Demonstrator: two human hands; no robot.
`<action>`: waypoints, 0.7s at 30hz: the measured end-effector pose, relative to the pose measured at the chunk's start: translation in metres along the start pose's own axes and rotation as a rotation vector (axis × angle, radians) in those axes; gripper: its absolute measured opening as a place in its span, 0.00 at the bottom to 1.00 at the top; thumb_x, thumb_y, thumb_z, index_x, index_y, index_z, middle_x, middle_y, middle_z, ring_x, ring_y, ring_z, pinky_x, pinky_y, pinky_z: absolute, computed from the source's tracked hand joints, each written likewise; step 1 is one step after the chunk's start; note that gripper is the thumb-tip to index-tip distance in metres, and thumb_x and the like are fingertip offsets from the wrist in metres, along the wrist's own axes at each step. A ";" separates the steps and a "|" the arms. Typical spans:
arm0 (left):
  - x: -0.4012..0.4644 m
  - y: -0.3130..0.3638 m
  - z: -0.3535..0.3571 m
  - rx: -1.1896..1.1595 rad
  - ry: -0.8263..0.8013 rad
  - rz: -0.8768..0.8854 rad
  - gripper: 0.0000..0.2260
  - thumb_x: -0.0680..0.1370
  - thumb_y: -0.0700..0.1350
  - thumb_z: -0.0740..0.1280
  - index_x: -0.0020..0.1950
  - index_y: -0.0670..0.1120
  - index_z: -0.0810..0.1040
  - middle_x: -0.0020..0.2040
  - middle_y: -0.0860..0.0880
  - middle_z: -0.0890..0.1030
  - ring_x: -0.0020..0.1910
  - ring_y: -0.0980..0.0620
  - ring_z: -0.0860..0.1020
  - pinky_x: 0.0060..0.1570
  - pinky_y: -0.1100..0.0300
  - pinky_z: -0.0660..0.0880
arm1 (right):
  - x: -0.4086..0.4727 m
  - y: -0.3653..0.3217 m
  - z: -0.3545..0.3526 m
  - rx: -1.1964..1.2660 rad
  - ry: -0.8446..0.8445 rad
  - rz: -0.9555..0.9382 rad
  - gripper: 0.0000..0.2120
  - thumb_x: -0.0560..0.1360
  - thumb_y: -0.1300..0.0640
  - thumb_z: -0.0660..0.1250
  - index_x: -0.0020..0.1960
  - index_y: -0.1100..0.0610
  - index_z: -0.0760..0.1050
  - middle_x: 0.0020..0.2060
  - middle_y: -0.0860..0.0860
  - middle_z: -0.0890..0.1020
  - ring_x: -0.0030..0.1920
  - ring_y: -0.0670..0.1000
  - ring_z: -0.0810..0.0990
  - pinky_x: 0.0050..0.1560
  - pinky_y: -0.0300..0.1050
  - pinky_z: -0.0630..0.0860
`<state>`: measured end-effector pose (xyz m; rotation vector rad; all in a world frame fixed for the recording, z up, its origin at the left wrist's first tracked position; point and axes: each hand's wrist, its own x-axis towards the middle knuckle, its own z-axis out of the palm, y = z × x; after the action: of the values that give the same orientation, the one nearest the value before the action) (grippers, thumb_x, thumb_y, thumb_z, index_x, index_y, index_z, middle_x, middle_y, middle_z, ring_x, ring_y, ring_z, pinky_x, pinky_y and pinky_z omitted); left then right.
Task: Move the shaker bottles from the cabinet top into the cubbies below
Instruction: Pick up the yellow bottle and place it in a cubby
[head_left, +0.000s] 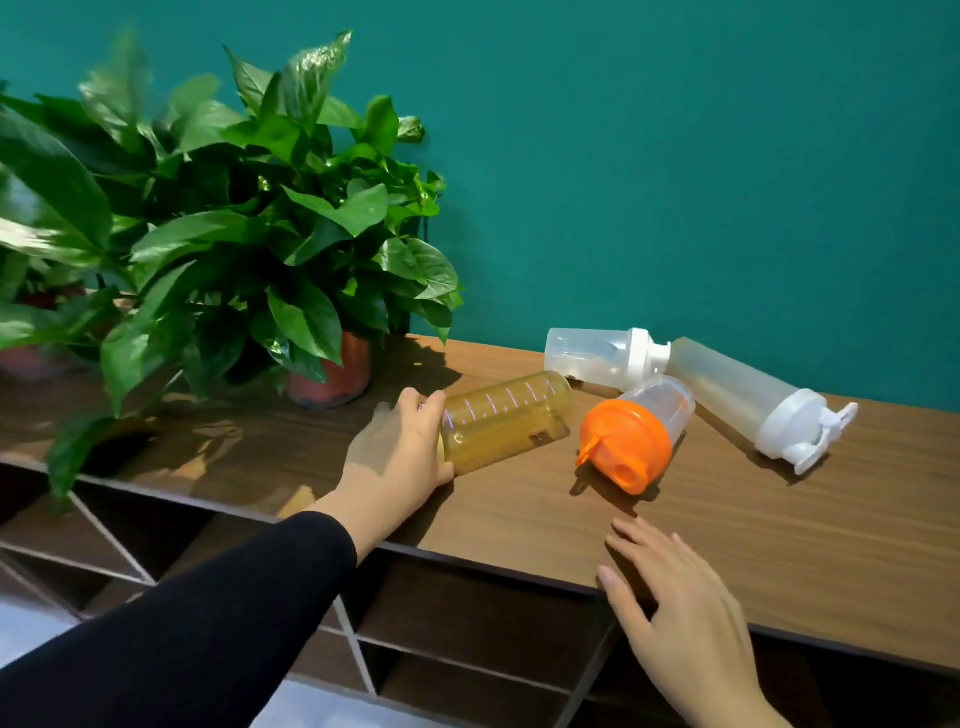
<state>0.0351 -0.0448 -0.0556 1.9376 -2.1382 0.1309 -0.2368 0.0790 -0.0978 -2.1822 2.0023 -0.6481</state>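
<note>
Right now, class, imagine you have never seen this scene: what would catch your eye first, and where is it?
The orange lid of a clear bottle lying on its side mid-cabinet stands out most against the wooden cabinet top. Next, the left hand grips the end of an amber bottle lying beside it. The leafy potted plant fills the left against the teal wall.

A: Bright, hard light from the upper left; the plant throws sharp leaf shadows across the desk.
B: Glare?
A: Sheen on the leaves and the desk's near-left edge. The orange-lidded bottle casts a short dark shadow toward the camera.
B: Sharpness?
A: Centre crisp; far-left leaves smeared, the left hand slightly blurred. The desk edge bends with wide-angle distortion.
</note>
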 end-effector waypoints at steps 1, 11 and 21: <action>-0.013 -0.009 -0.006 0.031 0.029 0.022 0.37 0.68 0.58 0.74 0.74 0.53 0.64 0.62 0.47 0.73 0.55 0.43 0.76 0.48 0.49 0.80 | -0.002 -0.004 -0.002 0.074 0.021 -0.009 0.28 0.75 0.32 0.52 0.65 0.44 0.77 0.62 0.34 0.75 0.69 0.40 0.72 0.71 0.44 0.66; -0.113 -0.038 -0.104 0.328 0.097 0.561 0.36 0.65 0.47 0.74 0.73 0.50 0.69 0.66 0.43 0.76 0.53 0.40 0.77 0.41 0.46 0.80 | 0.000 -0.127 -0.028 0.037 -0.095 -0.398 0.44 0.72 0.35 0.66 0.80 0.47 0.50 0.78 0.41 0.58 0.78 0.43 0.54 0.78 0.50 0.52; -0.225 -0.072 -0.051 -0.843 0.156 0.169 0.35 0.67 0.64 0.74 0.72 0.62 0.67 0.67 0.53 0.76 0.65 0.49 0.77 0.63 0.58 0.74 | -0.077 -0.128 0.030 0.308 -0.325 -0.026 0.39 0.59 0.39 0.67 0.68 0.34 0.60 0.59 0.34 0.69 0.63 0.40 0.70 0.63 0.40 0.70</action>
<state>0.1312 0.1766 -0.0687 1.2124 -1.8117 -0.4930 -0.1104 0.1634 -0.0968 -1.9845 1.5982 -0.5226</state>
